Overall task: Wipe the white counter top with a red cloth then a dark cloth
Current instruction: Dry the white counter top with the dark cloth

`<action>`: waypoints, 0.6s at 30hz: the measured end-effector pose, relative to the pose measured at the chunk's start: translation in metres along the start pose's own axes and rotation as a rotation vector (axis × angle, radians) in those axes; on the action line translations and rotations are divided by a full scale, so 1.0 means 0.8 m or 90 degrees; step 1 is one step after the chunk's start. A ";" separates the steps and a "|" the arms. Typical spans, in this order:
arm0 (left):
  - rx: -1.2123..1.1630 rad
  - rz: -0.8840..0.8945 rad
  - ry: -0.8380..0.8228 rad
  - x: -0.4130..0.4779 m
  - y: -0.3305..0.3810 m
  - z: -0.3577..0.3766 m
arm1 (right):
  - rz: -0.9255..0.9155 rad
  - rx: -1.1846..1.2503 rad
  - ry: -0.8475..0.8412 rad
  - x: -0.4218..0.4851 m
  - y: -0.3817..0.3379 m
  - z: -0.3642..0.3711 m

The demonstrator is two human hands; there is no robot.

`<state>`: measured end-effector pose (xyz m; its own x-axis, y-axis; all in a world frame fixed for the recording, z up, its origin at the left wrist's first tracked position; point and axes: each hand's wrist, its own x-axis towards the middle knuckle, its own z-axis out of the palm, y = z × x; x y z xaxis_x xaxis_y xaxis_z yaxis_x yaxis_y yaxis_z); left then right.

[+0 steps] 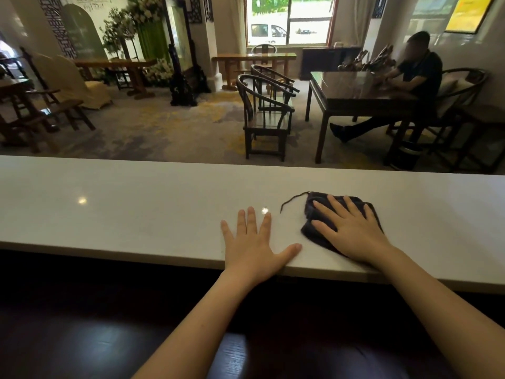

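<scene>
White and glossy, the worktop [123, 209] runs across the view, with the dark cloth [317, 228] lying near its front edge under the right hand [352, 231], fingers spread flat and gripping nothing, and the left hand [254, 247] just left of the cloth, flat, empty.

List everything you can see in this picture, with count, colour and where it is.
counter top: one, white, across the foreground
cloth: one, dark, on the counter under the right hand, loose thread trailing left
armchairs: two, dark wood, middle of the room
table: one, dark, right
seated person: one, dark clothes, at that table
window: one, back wall
flowers: white, back left
hands: left hand flat on bare counter; right hand flat on the cloth
</scene>
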<state>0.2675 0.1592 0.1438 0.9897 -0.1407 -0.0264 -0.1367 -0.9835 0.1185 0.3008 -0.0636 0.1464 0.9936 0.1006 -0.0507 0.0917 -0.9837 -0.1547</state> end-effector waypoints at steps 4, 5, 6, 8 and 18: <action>-0.011 0.012 -0.032 0.002 -0.002 -0.005 | 0.027 0.005 0.009 0.032 -0.030 -0.005; -0.013 0.014 -0.035 0.003 -0.006 -0.006 | 0.019 0.007 0.008 0.041 -0.041 -0.006; -0.016 0.010 -0.034 0.004 -0.013 -0.007 | 0.008 0.009 0.007 0.050 -0.052 -0.006; -0.015 -0.019 -0.028 0.007 -0.036 -0.012 | -0.014 0.011 0.004 0.063 -0.071 -0.005; -0.015 -0.174 -0.015 0.010 -0.207 -0.034 | -0.165 0.041 -0.031 0.070 -0.210 0.017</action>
<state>0.2994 0.3243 0.1511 0.9883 0.1273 -0.0842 0.1373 -0.9824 0.1263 0.3400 0.1094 0.1561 0.9329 0.3567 -0.0487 0.3368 -0.9126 -0.2318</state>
